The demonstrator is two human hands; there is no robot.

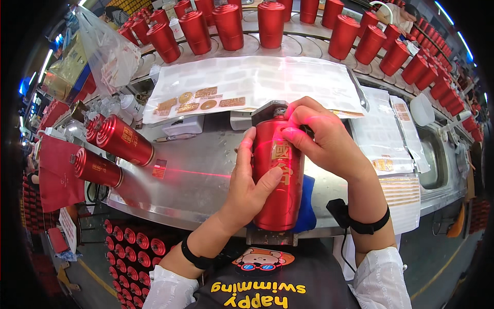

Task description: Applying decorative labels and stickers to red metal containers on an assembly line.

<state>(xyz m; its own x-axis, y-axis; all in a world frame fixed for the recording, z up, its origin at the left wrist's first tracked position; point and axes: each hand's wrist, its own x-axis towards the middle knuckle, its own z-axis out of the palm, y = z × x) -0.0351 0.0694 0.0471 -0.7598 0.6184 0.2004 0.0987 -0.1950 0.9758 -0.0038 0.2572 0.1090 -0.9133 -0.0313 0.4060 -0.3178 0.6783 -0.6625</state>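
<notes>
A red metallic bottle (278, 190) with gold characters lies lengthwise on a jig at the front edge of the steel bench (206, 175). My left hand (250, 185) grips its left side, thumb pressed on the gold label. My right hand (321, 139) covers the bottle's far end, fingertips pressing near the neck. A red laser line (200, 173) crosses the bench and the bottle. A clear sheet (257, 82) with gold stickers (198, 100) lies just beyond the bottle.
Two red bottles (116, 149) lie on their sides at the left. Several upright red bottles (272, 23) line the conveyor behind. More sticker sheets (391, 149) lie at the right. Red bottles fill a crate (128, 247) below left. A plastic bag (108, 51) hangs at upper left.
</notes>
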